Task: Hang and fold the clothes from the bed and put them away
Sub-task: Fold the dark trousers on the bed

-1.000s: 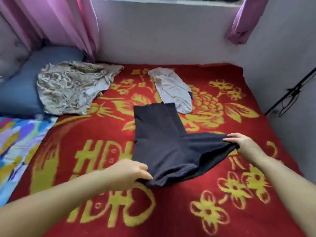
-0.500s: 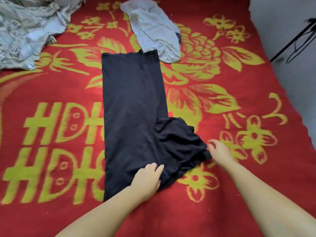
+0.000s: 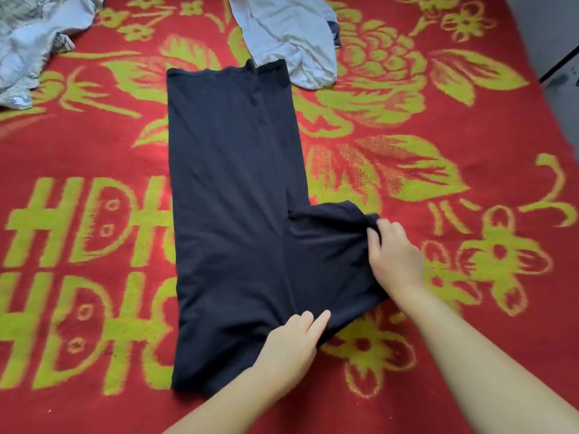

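Observation:
A dark navy garment [image 3: 232,189] lies flat and lengthwise on the red blanket with yellow-green flowers [image 3: 470,145], with a flap sticking out to the right at its near end. My left hand [image 3: 291,343] presses flat on the garment's near part, fingers straight. My right hand [image 3: 394,255] lies on the flap's right edge, and its fingertips touch the bunched cloth there.
A pale grey garment [image 3: 288,36] lies just beyond the dark one, touching its far right corner. A patterned grey-beige garment [image 3: 31,42] is crumpled at the far left. A white wall with a black cable [image 3: 560,64] borders the bed on the right.
The view has tilted down and drawn closer. The flap has gone from bunched to spread flatter. My right hand moved from the flap's tip onto its right edge; my left hand stays pressing.

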